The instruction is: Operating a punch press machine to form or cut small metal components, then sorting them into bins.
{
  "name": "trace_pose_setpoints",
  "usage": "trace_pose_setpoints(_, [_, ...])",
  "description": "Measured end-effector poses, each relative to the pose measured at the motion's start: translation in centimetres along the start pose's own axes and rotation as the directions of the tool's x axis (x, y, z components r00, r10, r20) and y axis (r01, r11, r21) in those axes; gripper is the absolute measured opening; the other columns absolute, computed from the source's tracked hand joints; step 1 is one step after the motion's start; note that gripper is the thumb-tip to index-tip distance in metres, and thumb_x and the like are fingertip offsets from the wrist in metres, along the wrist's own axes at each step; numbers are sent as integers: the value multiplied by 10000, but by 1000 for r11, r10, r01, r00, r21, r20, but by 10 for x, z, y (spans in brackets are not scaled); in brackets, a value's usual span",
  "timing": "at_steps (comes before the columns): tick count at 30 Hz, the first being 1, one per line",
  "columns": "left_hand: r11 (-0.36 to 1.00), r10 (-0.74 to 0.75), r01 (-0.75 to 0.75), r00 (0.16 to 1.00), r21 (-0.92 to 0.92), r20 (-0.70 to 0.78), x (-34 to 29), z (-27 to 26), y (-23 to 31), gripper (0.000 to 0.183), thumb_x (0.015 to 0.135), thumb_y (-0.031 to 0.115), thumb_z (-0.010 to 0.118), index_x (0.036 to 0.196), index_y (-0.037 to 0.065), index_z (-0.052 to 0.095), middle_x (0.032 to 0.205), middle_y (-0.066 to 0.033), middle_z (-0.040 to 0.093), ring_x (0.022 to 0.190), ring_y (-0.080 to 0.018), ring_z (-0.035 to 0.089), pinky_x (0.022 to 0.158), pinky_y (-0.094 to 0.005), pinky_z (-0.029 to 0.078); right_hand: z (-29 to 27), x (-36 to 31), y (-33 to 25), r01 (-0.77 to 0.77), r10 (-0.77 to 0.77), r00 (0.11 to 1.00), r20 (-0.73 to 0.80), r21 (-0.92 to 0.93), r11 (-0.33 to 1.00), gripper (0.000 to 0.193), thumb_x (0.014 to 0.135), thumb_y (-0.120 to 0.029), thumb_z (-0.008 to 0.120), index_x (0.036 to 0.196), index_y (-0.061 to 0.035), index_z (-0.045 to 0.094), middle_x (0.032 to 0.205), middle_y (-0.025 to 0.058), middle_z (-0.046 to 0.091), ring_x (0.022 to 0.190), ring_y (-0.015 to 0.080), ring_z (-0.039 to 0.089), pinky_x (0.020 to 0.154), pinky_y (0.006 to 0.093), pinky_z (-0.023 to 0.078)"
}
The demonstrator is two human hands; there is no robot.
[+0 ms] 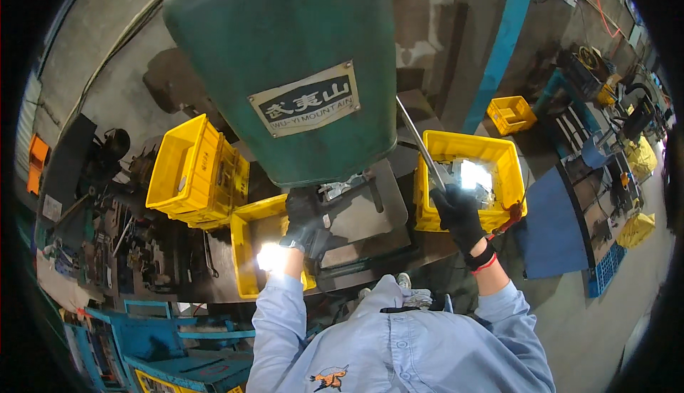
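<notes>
A large green machine head (285, 58) with a nameplate stands in front of me. My right hand (459, 215), in a black glove, is closed round the lower end of a long metal lever (419, 135) that slants up beside the machine. Behind that hand, a yellow bin (470, 140) holds loose metal pieces. My left hand (305, 218), also black-gloved, is at the left edge of the machine's grey metal table (363, 218), just under the head. Its fingers blend into the dark background, so their grip is unclear. Below it is another yellow bin (246, 265).
Stacked yellow bins (187, 172) stand at left, beside a bench crowded with dark tools (142, 243). A blue metal frame (164, 343) is at lower left. To the right are a blue panel (559, 222), a cluttered workbench (598, 158) and a small yellow bin (511, 115).
</notes>
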State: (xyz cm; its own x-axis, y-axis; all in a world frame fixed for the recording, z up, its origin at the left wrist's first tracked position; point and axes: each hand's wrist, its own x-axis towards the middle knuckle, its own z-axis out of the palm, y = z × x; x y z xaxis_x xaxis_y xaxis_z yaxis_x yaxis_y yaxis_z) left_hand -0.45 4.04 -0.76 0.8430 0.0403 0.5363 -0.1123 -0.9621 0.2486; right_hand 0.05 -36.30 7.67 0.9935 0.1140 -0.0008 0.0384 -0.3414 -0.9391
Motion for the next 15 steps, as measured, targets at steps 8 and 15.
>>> trace_pose_setpoints(8, [998, -49, 45, 995, 55, 83, -5, 13, -25, 691, 734, 508, 926, 1257, 95, 742, 1130, -187, 767, 1038, -450, 735, 898, -529, 592, 15, 16, 23, 64, -61, 998, 23, -131, 989, 168, 1089, -167, 730, 1128, -4, 726, 931, 145, 767, 827, 159, 667, 745, 360, 536])
trace_pose_setpoints(15, [989, -99, 67, 963, 135, 251, -2, 38, -28, 721, 794, 736, 794, 1174, 123, 772, 1052, -187, 773, 948, -429, 752, 817, -548, 590, 30, 26, 109, 228, -228, 973, 32, -15, 973, 231, 1101, -182, 689, 1285, -43, 712, 1191, 91, 761, 1044, 215, 703, 921, 351, 561])
